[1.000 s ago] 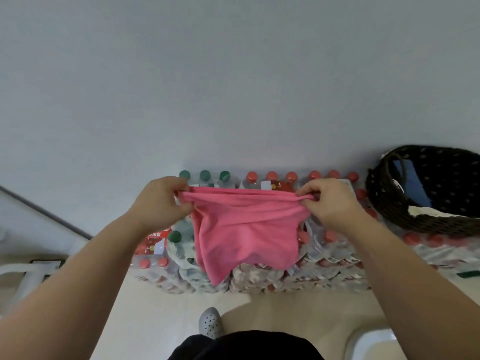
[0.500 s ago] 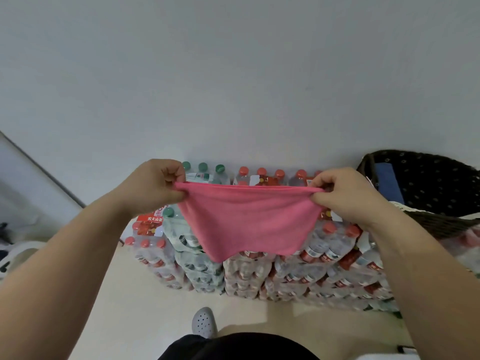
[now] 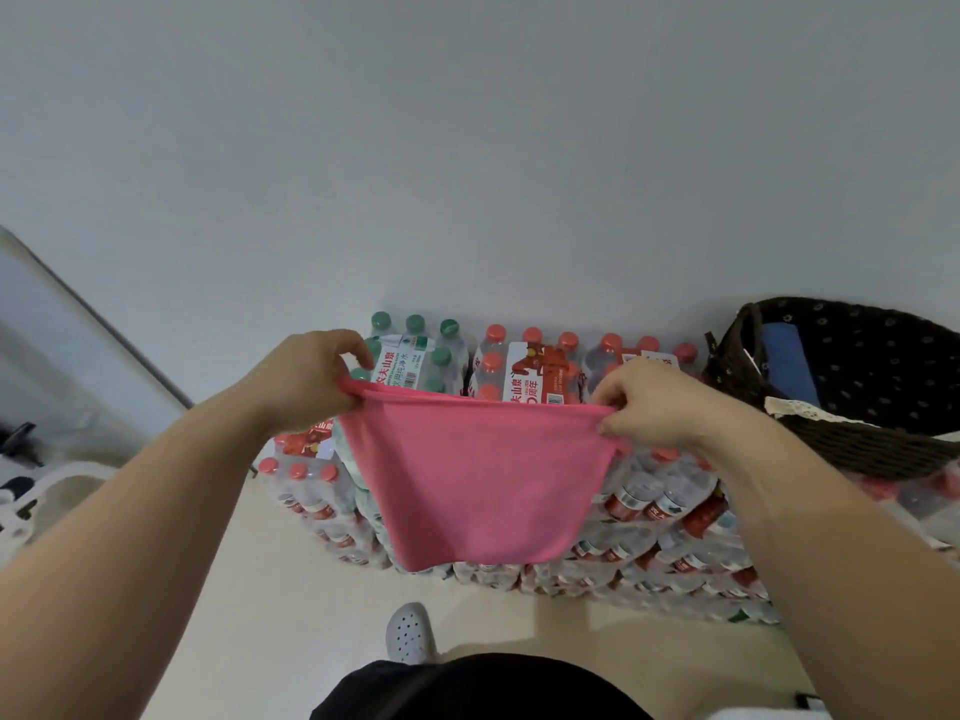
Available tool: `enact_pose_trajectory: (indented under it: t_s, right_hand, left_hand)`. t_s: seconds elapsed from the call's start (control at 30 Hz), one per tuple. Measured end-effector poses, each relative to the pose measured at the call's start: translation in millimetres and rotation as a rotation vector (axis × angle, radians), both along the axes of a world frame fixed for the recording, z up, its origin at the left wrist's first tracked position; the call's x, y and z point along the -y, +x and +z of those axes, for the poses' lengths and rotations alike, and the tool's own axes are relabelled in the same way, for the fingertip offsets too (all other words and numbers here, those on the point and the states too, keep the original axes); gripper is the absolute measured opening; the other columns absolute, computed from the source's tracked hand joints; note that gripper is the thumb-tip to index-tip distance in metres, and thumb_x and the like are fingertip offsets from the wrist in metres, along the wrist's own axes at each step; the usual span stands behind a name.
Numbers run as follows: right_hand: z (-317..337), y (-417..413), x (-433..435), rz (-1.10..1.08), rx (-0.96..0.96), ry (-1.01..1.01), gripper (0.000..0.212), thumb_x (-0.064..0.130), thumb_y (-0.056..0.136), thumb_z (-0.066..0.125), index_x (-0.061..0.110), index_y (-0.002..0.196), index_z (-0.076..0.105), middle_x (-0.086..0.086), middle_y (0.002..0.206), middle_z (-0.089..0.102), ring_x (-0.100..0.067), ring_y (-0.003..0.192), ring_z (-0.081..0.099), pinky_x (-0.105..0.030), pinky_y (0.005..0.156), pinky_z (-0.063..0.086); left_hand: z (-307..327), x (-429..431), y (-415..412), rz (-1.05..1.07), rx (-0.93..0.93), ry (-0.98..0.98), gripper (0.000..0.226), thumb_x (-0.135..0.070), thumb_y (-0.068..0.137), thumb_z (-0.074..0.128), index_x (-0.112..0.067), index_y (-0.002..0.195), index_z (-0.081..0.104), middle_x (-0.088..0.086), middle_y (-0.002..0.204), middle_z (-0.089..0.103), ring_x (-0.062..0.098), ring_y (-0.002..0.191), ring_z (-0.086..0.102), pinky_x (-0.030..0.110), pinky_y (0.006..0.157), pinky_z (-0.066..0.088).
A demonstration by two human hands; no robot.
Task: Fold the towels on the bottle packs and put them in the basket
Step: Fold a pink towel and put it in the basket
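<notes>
Head view: a pink towel (image 3: 478,480) is being held stretched in the air, near of the bottle packs (image 3: 524,376), its top corners pinched by the left hand (image 3: 306,376) and right hand (image 3: 654,407). The basket (image 3: 857,387) is sitting at the right.

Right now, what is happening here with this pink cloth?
A person holds a pink towel up, the left hand and the right hand each pinching one upper corner. It hangs spread in front of the stacked bottle packs. The dark woven basket stands to the right with a blue towel inside; the pink one is not yet in it.
</notes>
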State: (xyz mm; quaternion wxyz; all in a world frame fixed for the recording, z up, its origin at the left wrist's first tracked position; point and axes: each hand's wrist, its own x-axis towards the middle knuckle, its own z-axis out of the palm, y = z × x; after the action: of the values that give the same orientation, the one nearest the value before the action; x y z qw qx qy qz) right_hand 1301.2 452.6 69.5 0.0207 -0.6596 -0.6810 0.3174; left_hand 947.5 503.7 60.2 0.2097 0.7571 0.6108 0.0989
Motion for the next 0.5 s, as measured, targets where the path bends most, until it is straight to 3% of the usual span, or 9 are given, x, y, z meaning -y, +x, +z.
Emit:
enact_pose_trajectory:
  t_s: [0.07,0.13,0.23,0.3,0.4,0.5]
  right_hand:
    - [-17,-9,-10,-0.046,-0.022,-0.028,0.017,0.010,0.086,0.067,0.023,0.076,0.071,0.002,0.077,0.068,-0.013,0.062,0.062,-0.023,0.049,0.045]
    - [-29,-16,-20,-0.119,-0.083,-0.042,0.012,0.011,0.086,0.066,0.020,0.081,0.072,0.000,0.079,0.067,-0.013,0.061,0.057,-0.025,0.049,0.044]
    - [-41,-25,-39,-0.262,-0.187,-0.051,0.009,0.010,0.088,0.063,0.014,0.086,0.071,-0.002,0.074,0.065,-0.013,0.058,0.053,-0.025,0.050,0.041]
    - [-47,-31,-51,-0.418,-0.331,-0.068,0.012,0.005,0.090,0.058,0.010,0.091,0.069,-0.006,0.065,0.061,-0.013,0.049,0.051,-0.022,0.042,0.037]
    - [-51,-40,-73,-0.648,-0.527,-0.077,0.015,0.002,0.095,0.051,0.009,0.097,0.064,-0.014,0.065,0.063,-0.016,0.044,0.057,-0.021,0.036,0.037]
    - [-50,-46,-94,-0.816,-0.710,-0.042,0.017,-0.001,0.095,0.047,0.007,0.095,0.062,-0.010,0.061,0.058,-0.016,0.039,0.056,-0.019,0.036,0.039]
  left_hand:
    - [-14,-10,2,0.065,-0.022,0.016,0.030,-0.007,0.074,0.066,-0.030,0.093,0.069,-0.008,0.079,0.070,0.013,0.077,0.063,0.026,0.067,0.046]
    - [-26,-23,2,0.128,-0.034,0.049,0.026,-0.007,0.075,0.064,-0.024,0.091,0.077,-0.005,0.086,0.072,0.015,0.081,0.062,0.024,0.070,0.042]
    - [-39,-42,-2,0.230,0.015,0.030,0.020,-0.006,0.078,0.063,-0.019,0.083,0.077,-0.002,0.082,0.071,0.019,0.078,0.062,0.025,0.063,0.041]
    - [-47,-56,-5,0.319,0.090,-0.009,0.018,-0.006,0.080,0.060,-0.019,0.079,0.072,-0.001,0.076,0.068,0.024,0.075,0.066,0.024,0.054,0.040]
    - [-56,-79,-1,0.483,0.445,-0.188,0.014,-0.004,0.087,0.054,-0.013,0.086,0.065,0.011,0.078,0.066,0.028,0.057,0.066,0.026,0.045,0.047]
    - [-54,-100,9,0.567,0.739,-0.368,0.010,-0.008,0.092,0.054,-0.012,0.097,0.062,0.012,0.080,0.059,0.024,0.045,0.057,0.026,0.042,0.049]
